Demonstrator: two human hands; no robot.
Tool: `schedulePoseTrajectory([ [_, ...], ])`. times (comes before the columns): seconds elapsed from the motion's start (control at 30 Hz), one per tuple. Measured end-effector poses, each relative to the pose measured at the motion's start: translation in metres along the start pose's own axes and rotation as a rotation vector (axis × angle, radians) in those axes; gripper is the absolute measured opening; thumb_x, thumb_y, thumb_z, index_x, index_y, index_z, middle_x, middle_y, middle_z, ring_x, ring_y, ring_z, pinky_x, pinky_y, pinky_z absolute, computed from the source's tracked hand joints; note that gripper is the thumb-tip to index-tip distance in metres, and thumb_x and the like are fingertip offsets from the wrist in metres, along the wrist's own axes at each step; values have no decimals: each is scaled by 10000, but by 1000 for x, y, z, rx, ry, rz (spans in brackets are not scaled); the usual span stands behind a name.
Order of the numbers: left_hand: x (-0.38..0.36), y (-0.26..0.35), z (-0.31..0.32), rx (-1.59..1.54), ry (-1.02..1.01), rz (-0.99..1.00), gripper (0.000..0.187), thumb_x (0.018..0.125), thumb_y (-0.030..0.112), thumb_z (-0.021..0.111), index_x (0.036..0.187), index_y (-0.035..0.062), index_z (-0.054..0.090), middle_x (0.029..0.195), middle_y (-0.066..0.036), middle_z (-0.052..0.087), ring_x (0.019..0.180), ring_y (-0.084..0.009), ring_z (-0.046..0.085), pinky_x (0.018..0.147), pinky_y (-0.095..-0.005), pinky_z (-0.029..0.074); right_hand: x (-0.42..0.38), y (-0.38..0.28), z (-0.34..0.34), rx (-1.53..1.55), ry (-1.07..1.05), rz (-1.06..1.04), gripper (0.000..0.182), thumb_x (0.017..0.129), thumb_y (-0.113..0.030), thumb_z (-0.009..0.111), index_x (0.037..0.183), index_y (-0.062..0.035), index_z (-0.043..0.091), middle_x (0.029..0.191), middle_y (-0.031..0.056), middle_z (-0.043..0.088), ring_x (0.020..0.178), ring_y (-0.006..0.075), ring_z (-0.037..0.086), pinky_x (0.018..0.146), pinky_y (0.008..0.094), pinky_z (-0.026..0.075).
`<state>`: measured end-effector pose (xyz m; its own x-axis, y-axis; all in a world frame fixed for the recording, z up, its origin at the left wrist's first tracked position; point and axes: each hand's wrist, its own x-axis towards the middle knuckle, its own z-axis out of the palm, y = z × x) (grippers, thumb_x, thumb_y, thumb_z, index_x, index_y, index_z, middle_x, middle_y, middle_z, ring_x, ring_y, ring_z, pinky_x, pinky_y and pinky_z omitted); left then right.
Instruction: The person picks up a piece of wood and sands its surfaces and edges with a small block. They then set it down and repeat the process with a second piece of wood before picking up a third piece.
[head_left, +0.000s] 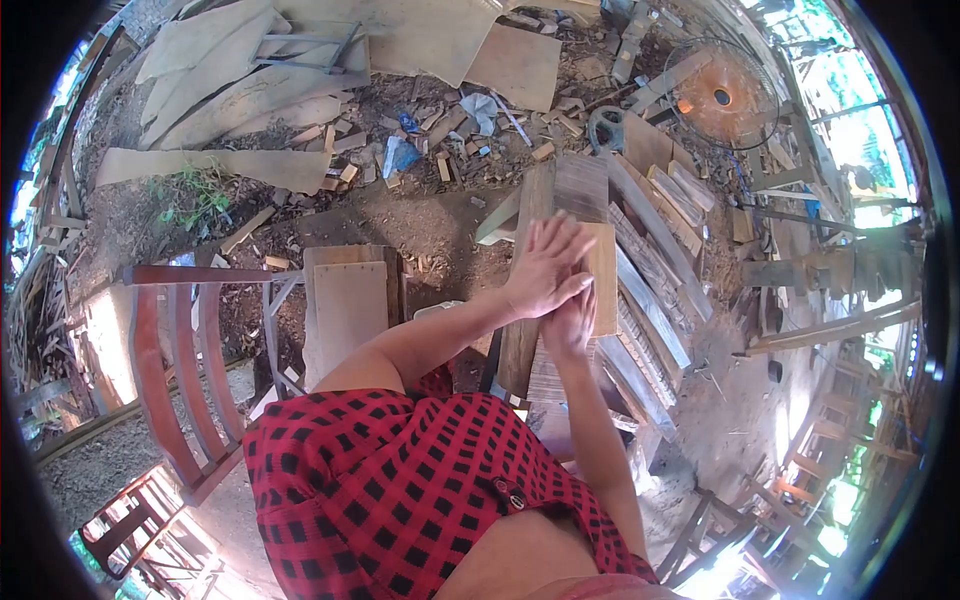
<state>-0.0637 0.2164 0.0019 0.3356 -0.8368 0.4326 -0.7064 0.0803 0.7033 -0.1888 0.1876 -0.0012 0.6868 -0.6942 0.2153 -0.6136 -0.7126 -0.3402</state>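
Note:
My left hand (548, 268) lies palm down over a pale wooden board (604, 280), its fingers stretched out and slightly blurred. Just below it, my right hand (568, 325) overlaps it at the board's left edge; its fingers are mostly hidden under my left hand. Whether anything small is beneath the hands cannot be made out. A long thick wooden beam (530, 240) runs along the left side of the board, close to both hands.
Stacked planks (645, 290) fan out at the right. A wire fan guard (745, 100) stands behind them. To the left are a reddish slatted wooden frame (183, 370) and flat panels (350, 300). Wood scraps (445, 168) and large sheets (430, 35) lie farther back.

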Motion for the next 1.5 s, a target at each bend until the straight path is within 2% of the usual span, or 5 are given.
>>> schedulePoseTrajectory([
  [0.17,18,-11,15,-69,-95,-11,554,963,503,454,1312,89,568,1388,-138,508,1395,-416,315,1140,-591,156,43,16,13,97,-26,-18,646,862,-259,654,1422,-65,397,1434,168,416,1282,344,448,986,439,423],
  [0.43,-50,42,11,-32,-284,115,637,900,466,562,1364,36,490,1429,-191,438,1412,-425,270,1152,-599,125,-70,51,17,-104,-16,-107,697,894,-340,604,1469,-50,336,1512,206,293,1405,394,265,1132,506,282],
  [0.63,-83,60,18,-116,-358,114,766,850,473,605,1445,39,390,1485,-180,363,1446,-402,214,1156,-607,86,-100,25,-17,-28,-45,-2,669,880,-313,613,1448,-63,361,1455,221,351,1338,438,345,1092,538,324],
  [1.07,54,-10,36,-39,-237,91,710,896,566,508,1345,17,490,1416,-198,451,1394,-412,312,1166,-575,143,61,59,11,-44,3,-32,581,896,-289,593,1402,-67,416,1425,191,388,1299,378,405,1026,487,397],
  [1.5,-63,66,42,-109,-381,123,809,852,586,558,1391,-6,447,1454,-210,403,1441,-394,221,1166,-592,91,-93,43,-21,-85,0,85,702,893,-366,602,1464,-47,346,1435,214,397,1344,396,367,1098,518,307],
])
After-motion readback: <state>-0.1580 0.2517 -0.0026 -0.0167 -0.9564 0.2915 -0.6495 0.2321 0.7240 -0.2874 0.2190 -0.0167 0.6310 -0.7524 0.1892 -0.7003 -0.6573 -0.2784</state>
